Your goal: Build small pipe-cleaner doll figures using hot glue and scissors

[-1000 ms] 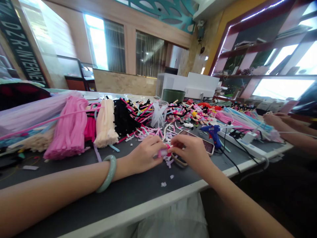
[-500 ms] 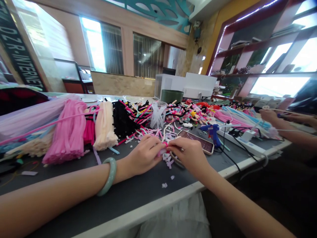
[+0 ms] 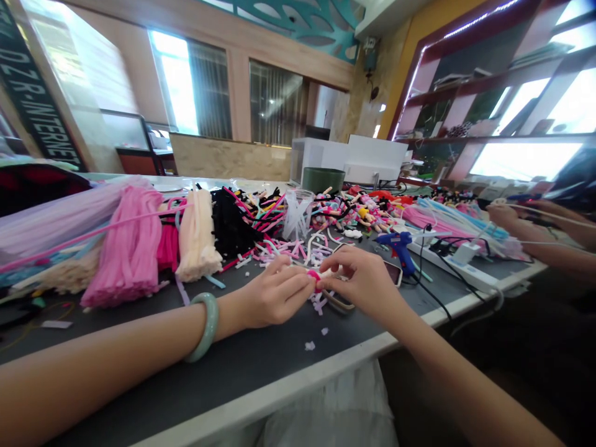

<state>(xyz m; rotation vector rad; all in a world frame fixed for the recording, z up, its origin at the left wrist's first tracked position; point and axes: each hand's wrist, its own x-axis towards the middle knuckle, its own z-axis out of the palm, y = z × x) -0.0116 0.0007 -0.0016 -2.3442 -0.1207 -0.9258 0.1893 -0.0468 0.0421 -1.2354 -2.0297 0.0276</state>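
Head view, one item in work: small pink-and-white fuzzy craft piece point(image 3: 316, 280), pinched just above the dark grey table point(image 3: 261, 366). The left hand point(image 3: 274, 295), pale green bangle point(image 3: 205, 326) at the wrist, is closed on one end by the fingertips; the right hand point(image 3: 367, 282) is closed likewise on the other. Against half a second earlier, both hands are found slightly raised, the black smartphone point(image 3: 393, 270) is more covered, and the pinch is kept.
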